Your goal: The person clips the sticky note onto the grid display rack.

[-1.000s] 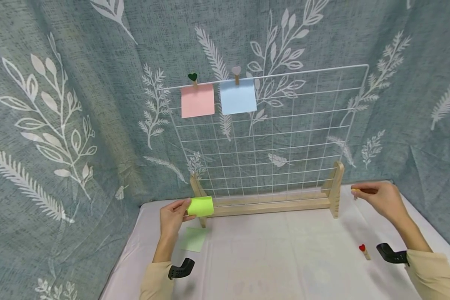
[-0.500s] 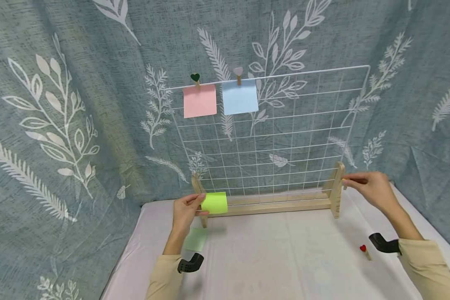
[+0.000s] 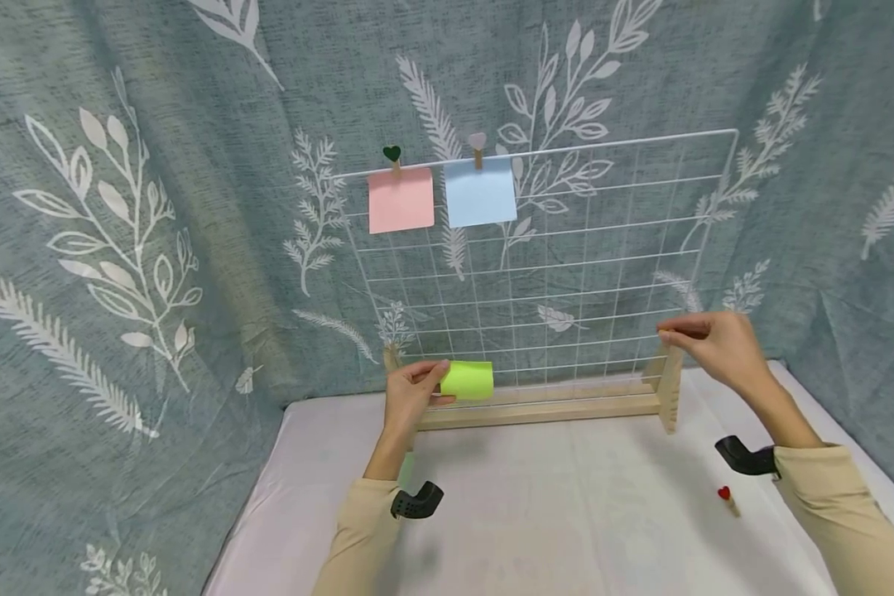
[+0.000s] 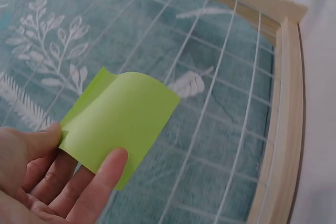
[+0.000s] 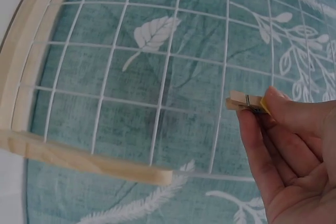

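My left hand (image 3: pixel 410 397) pinches a lime-green sticky note (image 3: pixel 468 380) by its left edge, in front of the lower left of the white wire grid (image 3: pixel 566 269). In the left wrist view the note (image 4: pixel 121 119) bows between thumb and fingers. Between thumb and forefinger, my right hand (image 3: pixel 718 348) holds a small wooden clothespin (image 5: pixel 244 99) with a bit of yellow at its end, close to the grid's right foot. A pink note (image 3: pixel 401 201) and a light blue note (image 3: pixel 480 192) hang from the top bar under a green-heart clothespin (image 3: pixel 392 156) and a pale-heart clothespin (image 3: pixel 478 149).
The grid stands in a wooden base (image 3: pixel 544 411) on a white-covered table (image 3: pixel 566 505). A red-heart clothespin (image 3: pixel 728 500) lies at the right. Partly behind the left forearm lies a pale green note (image 3: pixel 406 470). A leaf-patterned curtain (image 3: pixel 216 207) hangs behind.
My left hand has carried the lime-green note right and upward. My right hand has moved left and up with its clothespin. The hanging notes stay on the grid.
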Demonstrator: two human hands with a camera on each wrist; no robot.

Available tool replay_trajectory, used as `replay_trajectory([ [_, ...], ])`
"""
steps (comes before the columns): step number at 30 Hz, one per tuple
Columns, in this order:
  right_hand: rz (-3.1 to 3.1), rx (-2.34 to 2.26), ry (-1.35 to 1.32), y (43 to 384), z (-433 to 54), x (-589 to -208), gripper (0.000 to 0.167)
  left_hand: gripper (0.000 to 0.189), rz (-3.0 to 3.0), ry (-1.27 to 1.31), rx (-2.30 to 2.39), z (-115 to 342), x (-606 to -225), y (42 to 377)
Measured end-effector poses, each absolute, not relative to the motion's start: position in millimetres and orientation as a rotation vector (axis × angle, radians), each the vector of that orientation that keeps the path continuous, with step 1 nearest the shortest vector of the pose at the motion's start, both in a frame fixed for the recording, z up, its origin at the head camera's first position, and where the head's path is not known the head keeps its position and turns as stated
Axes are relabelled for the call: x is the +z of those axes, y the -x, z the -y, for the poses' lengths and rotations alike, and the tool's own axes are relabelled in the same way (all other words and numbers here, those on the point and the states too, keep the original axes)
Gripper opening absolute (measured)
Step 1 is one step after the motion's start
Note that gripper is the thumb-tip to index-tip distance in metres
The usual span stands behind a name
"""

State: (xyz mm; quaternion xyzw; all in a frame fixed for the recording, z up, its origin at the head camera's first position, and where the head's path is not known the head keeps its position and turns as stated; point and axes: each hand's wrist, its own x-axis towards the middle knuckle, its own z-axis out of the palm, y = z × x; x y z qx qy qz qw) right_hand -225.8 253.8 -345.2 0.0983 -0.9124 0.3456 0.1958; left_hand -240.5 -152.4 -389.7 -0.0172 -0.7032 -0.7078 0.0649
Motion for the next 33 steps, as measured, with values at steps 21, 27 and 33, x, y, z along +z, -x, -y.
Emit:
replay_trajectory([
  [21, 2.240, 0.962, -0.435, 242.5, -223.3, -292.8, 0.015, 0.023, 2.046, 0.360, -2.148, 99.3, -341.9, 256.1],
  [27, 2.253, 0.968, -0.448, 248.0, -212.3, -270.8, 0.014, 0.022, 1.945, 0.475, -2.143, 91.1, -311.2, 260.6],
  [33, 2.240, 0.971, -0.466, 250.9, -205.6, -256.4, 0.013, 0.023, 1.916, 0.533, -2.121, 82.9, -287.3, 262.4],
])
